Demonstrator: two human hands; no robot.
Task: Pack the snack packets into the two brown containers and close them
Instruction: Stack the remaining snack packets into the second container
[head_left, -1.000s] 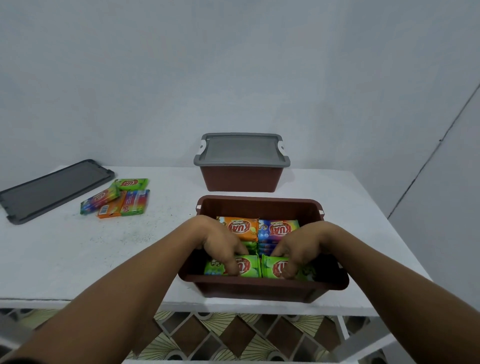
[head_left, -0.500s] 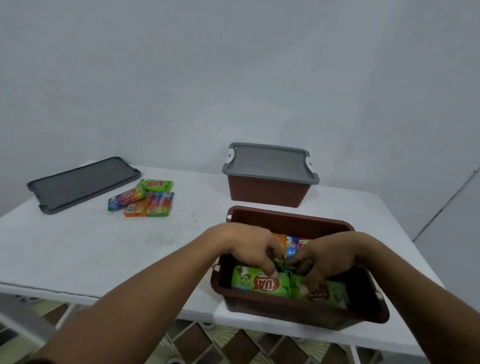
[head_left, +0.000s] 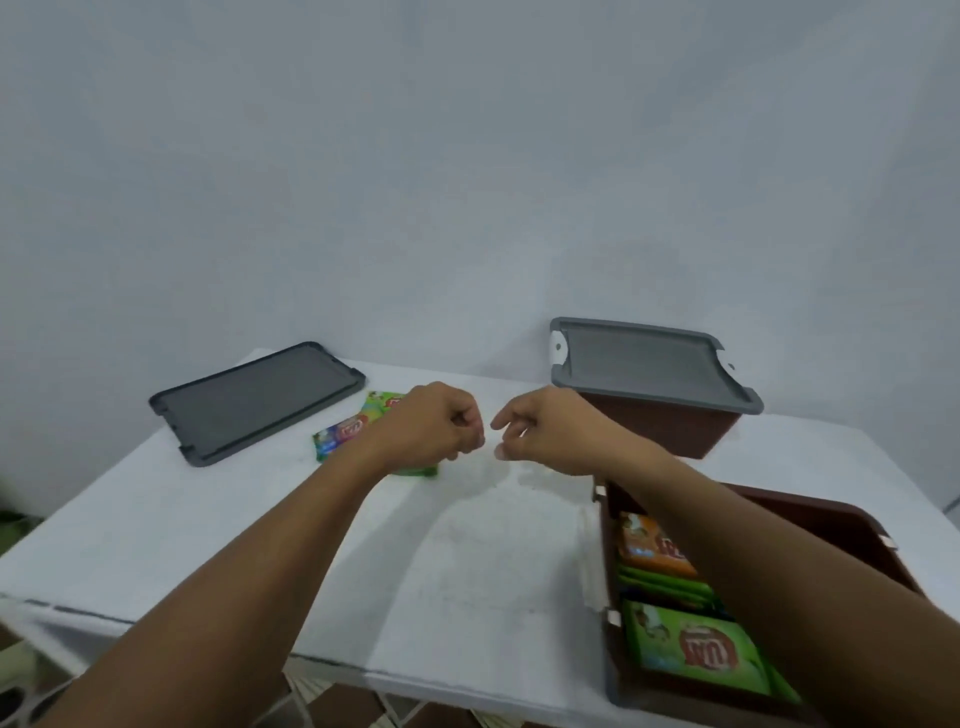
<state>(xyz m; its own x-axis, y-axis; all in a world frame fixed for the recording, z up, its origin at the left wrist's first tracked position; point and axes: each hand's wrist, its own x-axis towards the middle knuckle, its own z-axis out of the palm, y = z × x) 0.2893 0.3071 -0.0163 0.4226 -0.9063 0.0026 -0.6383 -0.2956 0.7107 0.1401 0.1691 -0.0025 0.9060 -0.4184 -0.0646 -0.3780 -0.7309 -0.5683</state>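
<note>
An open brown container (head_left: 841, 512) sits at the right front of the white table, holding several snack packets (head_left: 691, 647) in green and orange. A second brown container (head_left: 670, 426) stands behind it with a grey lid (head_left: 649, 364) on top. A few loose snack packets (head_left: 345, 431) lie on the table left of centre, partly hidden by my left hand. My left hand (head_left: 434, 421) hovers just above them with fingers curled and nothing in it. My right hand (head_left: 545, 428) is beside it over the bare table, fingers loosely bent and apart, holding nothing.
A loose dark grey lid (head_left: 254, 400) lies flat at the back left of the white table (head_left: 208, 535). A plain wall rises right behind the table. Patterned floor tiles show below the table's front edge.
Both hands have come out of the open container and moved left and away from me, to above the loose packets. The view has swung left, so the open container now lies at the right.
</note>
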